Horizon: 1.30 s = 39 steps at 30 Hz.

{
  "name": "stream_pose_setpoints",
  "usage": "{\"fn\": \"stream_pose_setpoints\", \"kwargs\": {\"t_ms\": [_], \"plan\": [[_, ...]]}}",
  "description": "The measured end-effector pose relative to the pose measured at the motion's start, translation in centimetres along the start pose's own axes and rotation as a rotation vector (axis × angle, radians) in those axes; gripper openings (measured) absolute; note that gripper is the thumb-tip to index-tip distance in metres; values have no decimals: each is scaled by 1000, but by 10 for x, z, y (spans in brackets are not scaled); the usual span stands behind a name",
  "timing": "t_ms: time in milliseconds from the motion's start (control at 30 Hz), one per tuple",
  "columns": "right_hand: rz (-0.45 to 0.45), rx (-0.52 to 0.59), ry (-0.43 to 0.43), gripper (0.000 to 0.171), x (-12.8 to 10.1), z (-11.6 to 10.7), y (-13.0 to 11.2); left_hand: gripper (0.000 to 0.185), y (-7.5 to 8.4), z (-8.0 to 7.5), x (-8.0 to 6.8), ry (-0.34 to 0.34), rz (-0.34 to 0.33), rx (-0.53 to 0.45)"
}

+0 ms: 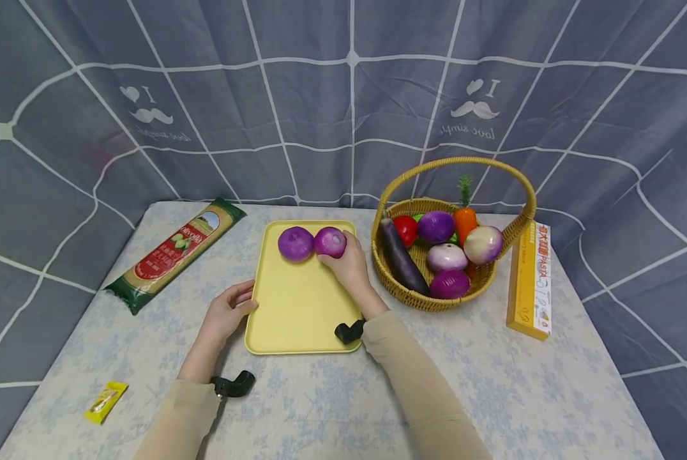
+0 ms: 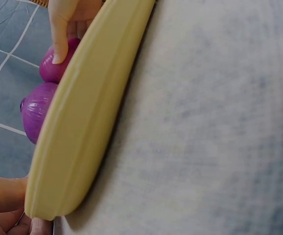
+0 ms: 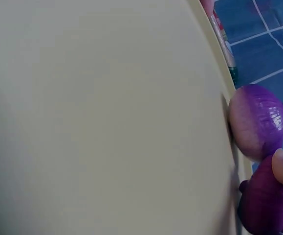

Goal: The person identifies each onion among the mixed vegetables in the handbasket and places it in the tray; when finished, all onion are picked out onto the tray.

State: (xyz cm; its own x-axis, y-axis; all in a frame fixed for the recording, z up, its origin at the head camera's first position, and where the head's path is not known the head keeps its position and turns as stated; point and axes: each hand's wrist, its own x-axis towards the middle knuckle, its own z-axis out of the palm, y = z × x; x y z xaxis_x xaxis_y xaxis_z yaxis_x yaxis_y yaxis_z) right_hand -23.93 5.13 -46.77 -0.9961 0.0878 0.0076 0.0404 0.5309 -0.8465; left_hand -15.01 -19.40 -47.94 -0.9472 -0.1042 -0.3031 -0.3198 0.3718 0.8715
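Fingers on one of two onions

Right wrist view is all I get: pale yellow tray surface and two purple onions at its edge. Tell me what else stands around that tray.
Observer: A woven wicker basket of toy vegetables stands on the table right of the yellow plastic tray.
Operator: Report the left hand.
Observer: The left hand rests at the tray's left rim, fingers touching it.
Operator: Say which onion the right hand has.
Observer: The right hand grips the right purple onion; the left purple onion sits beside it, untouched.
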Motion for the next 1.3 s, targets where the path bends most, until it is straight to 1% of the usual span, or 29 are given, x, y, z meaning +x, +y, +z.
{"fn": "stream_pose_setpoints", "kwargs": {"t_ms": [233, 533, 733, 867, 1033, 1133, 1300], "plan": [[21, 11, -10, 82, -1, 1, 2, 50, -1, 0, 0, -1, -4, -7], [8, -12, 4, 87, -3, 0, 1, 50, -1, -1, -1, -6, 2, -1], [0, -10, 29, 79, -8, -5, 0, 51, -1, -2, 1, -4, 13, -4], [-1, 1, 27, 75, -14, -9, -1, 51, -1, -2, 0, -5, 10, 1], [-54, -2, 22, 69, -28, -17, -7, 51, -1, -2, 0, -5, 5, -1], [-102, 48, -2, 66, -40, -28, -13, 51, -1, -2, 0, -6, 11, -11], [-152, 176, -89, 59, -63, -55, -24, 51, -1, -2, 0, -6, 6, -8]]}}
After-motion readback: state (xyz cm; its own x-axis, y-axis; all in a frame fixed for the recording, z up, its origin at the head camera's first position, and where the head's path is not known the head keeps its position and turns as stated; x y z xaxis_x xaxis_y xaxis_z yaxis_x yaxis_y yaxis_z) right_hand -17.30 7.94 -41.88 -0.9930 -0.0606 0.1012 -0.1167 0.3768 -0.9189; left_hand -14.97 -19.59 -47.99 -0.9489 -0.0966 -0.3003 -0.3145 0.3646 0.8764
